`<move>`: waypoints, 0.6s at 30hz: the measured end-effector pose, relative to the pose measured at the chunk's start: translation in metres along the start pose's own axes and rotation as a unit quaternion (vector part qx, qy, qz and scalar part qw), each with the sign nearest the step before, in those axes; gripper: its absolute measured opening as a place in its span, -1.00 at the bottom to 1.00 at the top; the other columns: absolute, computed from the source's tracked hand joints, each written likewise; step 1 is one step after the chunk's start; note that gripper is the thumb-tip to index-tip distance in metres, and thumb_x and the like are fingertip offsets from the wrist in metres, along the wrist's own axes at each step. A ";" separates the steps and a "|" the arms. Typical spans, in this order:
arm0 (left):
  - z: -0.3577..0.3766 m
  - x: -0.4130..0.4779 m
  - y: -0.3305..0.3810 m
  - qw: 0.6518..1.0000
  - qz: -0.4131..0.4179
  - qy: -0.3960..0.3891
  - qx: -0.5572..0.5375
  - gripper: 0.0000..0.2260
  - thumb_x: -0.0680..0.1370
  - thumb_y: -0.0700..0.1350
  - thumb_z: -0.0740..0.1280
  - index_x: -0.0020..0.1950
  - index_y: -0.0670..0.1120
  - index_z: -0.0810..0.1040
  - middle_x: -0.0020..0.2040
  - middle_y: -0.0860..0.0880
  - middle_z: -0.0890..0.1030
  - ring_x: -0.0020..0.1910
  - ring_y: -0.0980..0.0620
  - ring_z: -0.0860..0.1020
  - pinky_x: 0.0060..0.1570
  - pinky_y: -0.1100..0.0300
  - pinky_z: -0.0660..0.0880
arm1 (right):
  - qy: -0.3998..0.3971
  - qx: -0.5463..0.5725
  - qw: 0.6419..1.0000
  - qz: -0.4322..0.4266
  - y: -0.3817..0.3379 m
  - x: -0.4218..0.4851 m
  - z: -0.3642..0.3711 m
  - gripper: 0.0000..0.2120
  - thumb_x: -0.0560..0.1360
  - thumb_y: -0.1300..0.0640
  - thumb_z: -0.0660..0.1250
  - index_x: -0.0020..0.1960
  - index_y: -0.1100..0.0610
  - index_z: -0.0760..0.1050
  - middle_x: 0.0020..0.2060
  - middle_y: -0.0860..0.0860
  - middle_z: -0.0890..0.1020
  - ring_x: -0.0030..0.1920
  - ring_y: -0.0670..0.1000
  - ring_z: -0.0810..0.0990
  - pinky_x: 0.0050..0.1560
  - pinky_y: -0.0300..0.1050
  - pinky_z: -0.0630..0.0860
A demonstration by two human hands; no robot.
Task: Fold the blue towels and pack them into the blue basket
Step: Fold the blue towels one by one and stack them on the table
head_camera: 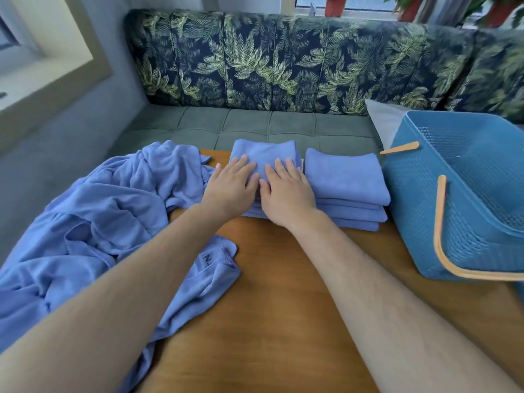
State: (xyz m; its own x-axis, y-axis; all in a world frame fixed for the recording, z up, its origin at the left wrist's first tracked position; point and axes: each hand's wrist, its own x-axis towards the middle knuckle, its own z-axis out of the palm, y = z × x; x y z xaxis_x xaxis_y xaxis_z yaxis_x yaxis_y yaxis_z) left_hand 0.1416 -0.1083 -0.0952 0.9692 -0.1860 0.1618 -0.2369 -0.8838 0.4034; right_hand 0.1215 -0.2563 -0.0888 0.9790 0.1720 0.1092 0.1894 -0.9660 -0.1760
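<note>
One heap: unfolded blue towels (93,219) lay crumpled over the counter's (283,307) near left.
Hands: left hand (231,191) and right hand (286,194) pressed flat, fingers straight, side by side on the folded stack (263,151).
Second stack (346,180): sat just right of the first.
Blue basket (467,194): stood further right, on the counter's right edge.
Sofa (283,66): ran behind the counter.

Home living room; leaf-print sofa (283,61); windowsill plants (334,5)

Unfolded towels (93,222) left on table (283,293); two folded stacks (344,182) far centre; basket (465,199) right; sofa (255,120) behind.
</note>
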 end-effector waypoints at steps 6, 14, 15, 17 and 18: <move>-0.039 -0.099 -0.012 0.999 -0.003 0.046 0.009 -0.60 0.59 -0.04 0.19 0.38 -0.15 0.54 0.42 -0.09 0.51 0.41 -0.13 0.44 0.34 -0.03 0.36 | 0.153 0.065 0.985 -0.052 -0.060 -0.085 0.000 -0.68 0.46 0.05 0.14 -0.01 0.12 0.63 -0.03 0.05 0.60 0.10 0.21 0.50 0.02 0.08 0.47; -0.054 -0.221 -0.059 0.983 -0.075 -0.066 0.155 -0.74 0.60 -0.08 0.19 0.23 -0.03 0.57 0.20 0.01 0.59 0.24 -0.07 0.51 0.14 0.02 0.41 | -0.020 0.075 0.989 -0.126 -0.141 -0.182 0.059 -0.69 0.52 -0.11 0.23 0.13 -0.01 0.60 0.22 0.03 0.58 0.29 0.20 0.47 0.19 0.12 0.43; -0.050 -0.229 -0.062 0.981 -0.071 -0.074 0.167 -0.75 0.61 -0.08 0.18 0.21 -0.01 0.58 0.21 0.04 0.58 0.26 -0.05 0.49 0.15 0.05 0.40 | -0.048 0.077 0.988 -0.127 -0.144 -0.188 0.064 -0.64 0.54 -0.14 0.20 0.21 -0.01 0.58 0.34 0.05 0.54 0.38 0.21 0.42 0.27 0.14 0.40; -0.043 -0.239 -0.064 0.980 -0.050 -0.085 0.172 -0.75 0.63 -0.07 0.16 0.19 0.00 0.59 0.22 0.09 0.56 0.29 -0.01 0.48 0.15 0.09 0.40 | -0.073 0.091 0.987 -0.114 -0.142 -0.195 0.067 -0.58 0.58 -0.18 0.18 0.32 -0.02 0.52 0.50 0.05 0.41 0.52 0.18 0.29 0.42 0.13 0.28; -0.040 -0.242 -0.063 0.981 -0.041 -0.084 0.169 -0.76 0.63 -0.07 0.15 0.17 0.00 0.59 0.20 0.09 0.56 0.28 0.01 0.48 0.14 0.10 0.40 | -0.074 0.098 0.987 -0.106 -0.138 -0.196 0.066 -0.58 0.59 -0.20 0.18 0.35 -0.02 0.50 0.53 0.03 0.37 0.55 0.15 0.24 0.47 0.11 0.22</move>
State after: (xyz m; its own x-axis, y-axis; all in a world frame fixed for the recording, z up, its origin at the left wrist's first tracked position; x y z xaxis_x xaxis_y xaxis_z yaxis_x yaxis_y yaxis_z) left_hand -0.0808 0.0092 -0.1233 0.9882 -0.1513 -0.0220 -0.1490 -0.9854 0.0828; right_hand -0.0920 -0.1436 -0.1508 0.9134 0.4064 0.0220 0.3876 -0.8521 -0.3517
